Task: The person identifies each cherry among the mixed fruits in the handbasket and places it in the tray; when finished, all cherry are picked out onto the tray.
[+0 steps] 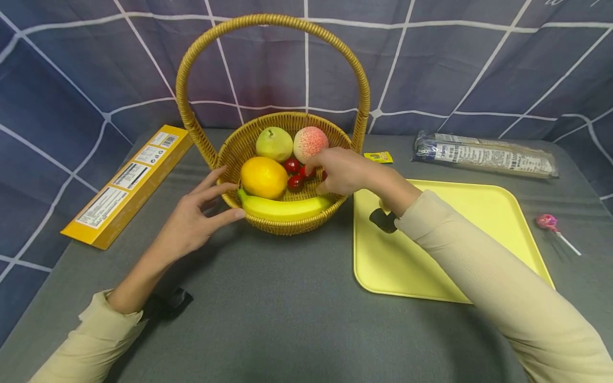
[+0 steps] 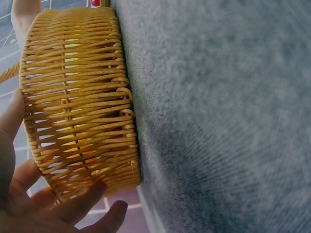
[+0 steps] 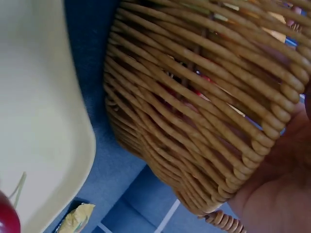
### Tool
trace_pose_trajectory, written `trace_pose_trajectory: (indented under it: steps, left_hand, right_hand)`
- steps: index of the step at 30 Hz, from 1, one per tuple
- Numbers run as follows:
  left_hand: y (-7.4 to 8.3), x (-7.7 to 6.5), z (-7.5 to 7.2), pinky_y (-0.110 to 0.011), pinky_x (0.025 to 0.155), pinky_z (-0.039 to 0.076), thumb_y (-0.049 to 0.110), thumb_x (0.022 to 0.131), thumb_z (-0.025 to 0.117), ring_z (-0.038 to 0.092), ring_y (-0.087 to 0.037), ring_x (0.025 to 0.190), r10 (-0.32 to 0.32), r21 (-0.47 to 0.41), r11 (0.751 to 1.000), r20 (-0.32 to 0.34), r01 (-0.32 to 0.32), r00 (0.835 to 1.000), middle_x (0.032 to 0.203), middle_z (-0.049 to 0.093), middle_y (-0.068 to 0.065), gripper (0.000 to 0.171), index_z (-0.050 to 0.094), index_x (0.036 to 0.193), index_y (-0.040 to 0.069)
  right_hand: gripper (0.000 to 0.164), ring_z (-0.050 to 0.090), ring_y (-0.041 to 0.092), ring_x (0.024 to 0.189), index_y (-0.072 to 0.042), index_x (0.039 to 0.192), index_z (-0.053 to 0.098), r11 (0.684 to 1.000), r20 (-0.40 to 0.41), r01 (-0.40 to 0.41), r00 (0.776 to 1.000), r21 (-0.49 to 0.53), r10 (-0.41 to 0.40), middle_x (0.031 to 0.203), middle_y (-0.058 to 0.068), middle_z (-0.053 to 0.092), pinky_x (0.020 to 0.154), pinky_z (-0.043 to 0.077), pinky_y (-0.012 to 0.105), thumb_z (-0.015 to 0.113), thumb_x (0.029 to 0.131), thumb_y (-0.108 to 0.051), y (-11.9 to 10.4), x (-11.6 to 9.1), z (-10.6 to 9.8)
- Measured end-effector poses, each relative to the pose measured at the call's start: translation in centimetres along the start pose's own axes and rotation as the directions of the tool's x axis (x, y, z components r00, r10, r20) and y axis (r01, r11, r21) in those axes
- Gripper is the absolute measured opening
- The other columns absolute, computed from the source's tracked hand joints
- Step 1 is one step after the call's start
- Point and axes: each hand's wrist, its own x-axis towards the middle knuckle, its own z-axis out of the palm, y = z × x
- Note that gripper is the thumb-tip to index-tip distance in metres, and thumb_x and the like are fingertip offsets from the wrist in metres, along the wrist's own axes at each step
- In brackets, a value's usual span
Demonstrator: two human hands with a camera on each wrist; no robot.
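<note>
A woven basket [image 1: 282, 227] with a tall handle holds a pear [image 1: 274, 143], a peach [image 1: 311, 143], an orange-yellow lemon-like fruit [image 1: 264, 177], a banana [image 1: 287, 208] and several red cherries [image 1: 295, 183]. My left hand [image 1: 191, 219] touches the basket's left side, its thumb at the front rim and its fingers spread along the wall. My right hand [image 1: 341, 169] reaches over the right rim, fingers bent down among the cherries. Red shows between its index finger and thumb; I cannot tell whether they pinch a cherry. In the right wrist view, the basket wall hides the fingertips.
A yellow tray [image 1: 479, 213] lies at the right, partly under my right forearm, with a red cherry [image 3: 7, 216] on it. Behind it are a small yellow packet [image 1: 379, 157] and a long clear-wrapped package [image 1: 483, 154]. A lollipop [image 1: 547, 222] lies far right, a yellow box [image 1: 129, 183] at left.
</note>
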Motion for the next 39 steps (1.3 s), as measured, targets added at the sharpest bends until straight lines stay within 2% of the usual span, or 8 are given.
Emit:
trace_pose_trajectory:
  steps: [3,9,21,24,28,31,34,39]
  left_hand:
    - [0.0,0.0,0.0,-0.064,0.100,0.039,0.024,0.090,0.075,0.035,-0.038,0.139,-0.003,-0.004,1.000,-0.001,0.003,1.000,0.161,0.024,-0.006,0.051,0.060,0.135,0.004]
    - [0.1,0.0,0.0,-0.065,0.099,0.040,0.025,0.091,0.074,0.039,-0.041,0.135,-0.005,-0.009,1.000,0.003,0.005,1.000,0.161,0.024,-0.005,0.051,0.059,0.135,0.005]
    - [0.1,0.0,0.0,-0.065,0.098,0.041,0.027,0.091,0.074,0.041,-0.044,0.133,0.006,0.001,1.000,0.009,-0.006,1.000,0.162,0.023,-0.006,0.051,0.059,0.136,0.005]
    - [0.2,0.0,0.0,-0.065,0.099,0.040,0.025,0.091,0.074,0.041,-0.043,0.133,0.001,-0.007,1.000,0.012,-0.001,1.000,0.162,0.023,-0.006,0.051,0.059,0.136,0.005]
    - [0.3,0.0,0.0,-0.064,0.100,0.040,0.022,0.091,0.074,0.041,-0.042,0.134,0.007,-0.015,1.000,0.011,-0.007,1.000,0.161,0.023,-0.008,0.049,0.059,0.135,0.005]
    - [0.3,0.0,0.0,-0.063,0.101,0.040,0.020,0.090,0.075,0.041,-0.041,0.134,0.014,-0.017,1.000,0.007,-0.014,1.000,0.161,0.023,-0.009,0.049,0.060,0.134,0.004]
    - [0.3,0.0,0.0,-0.064,0.100,0.040,0.020,0.091,0.074,0.041,-0.042,0.134,0.014,-0.016,1.000,0.007,-0.014,1.000,0.161,0.024,-0.009,0.049,0.059,0.134,0.004]
    - [0.3,0.0,0.0,-0.064,0.100,0.040,0.024,0.091,0.074,0.040,-0.042,0.135,-0.003,-0.007,1.000,0.008,0.003,1.000,0.161,0.023,-0.006,0.050,0.059,0.135,0.006]
  right_hand:
    - [0.038,0.057,0.029,0.097,-0.002,0.120,0.066,1.000,0.029,0.009,1.000,0.026,-0.010,0.116,0.012,0.065,0.092,0.045,0.041,0.074,0.083,-0.007,0.1,0.3,-0.2]
    - [0.036,0.058,0.032,0.103,-0.001,0.118,0.066,0.997,0.038,0.017,0.999,0.071,-0.020,0.112,0.015,0.065,0.095,0.045,0.042,0.072,0.083,-0.004,0.2,0.7,-0.1]
    - [0.031,0.058,0.028,0.099,-0.001,0.113,0.069,1.000,0.088,-0.007,0.996,-0.022,0.009,0.108,0.011,0.066,0.093,0.046,0.040,0.071,0.082,-0.001,0.0,1.4,0.4]
    - [0.028,0.057,0.027,0.089,-0.004,0.107,0.071,0.999,0.090,0.005,0.996,-0.046,0.000,0.098,0.008,0.066,0.083,0.047,0.038,0.067,0.080,0.003,0.0,1.4,0.5]
    - [0.023,0.051,0.023,0.077,-0.008,0.100,0.073,0.998,0.092,0.028,0.996,-0.062,-0.022,0.083,0.004,0.063,0.071,0.042,0.034,0.064,0.082,0.003,-0.1,1.4,0.7]
    - [0.019,0.050,0.020,0.074,-0.009,0.099,0.073,0.997,0.095,0.049,0.995,-0.060,-0.043,0.079,0.001,0.062,0.068,0.040,0.032,0.063,0.086,-0.001,-0.1,1.3,0.8]
    - [0.014,0.053,0.019,0.075,-0.010,0.100,0.072,0.996,0.101,0.073,0.993,-0.053,-0.067,0.081,0.000,0.063,0.068,0.041,0.033,0.064,0.090,-0.007,-0.1,1.4,1.0]
    - [0.016,0.061,0.020,0.088,-0.010,0.107,0.072,0.997,0.097,0.076,0.993,-0.032,-0.072,0.098,0.003,0.069,0.081,0.048,0.037,0.066,0.094,-0.017,-0.3,1.6,1.3]
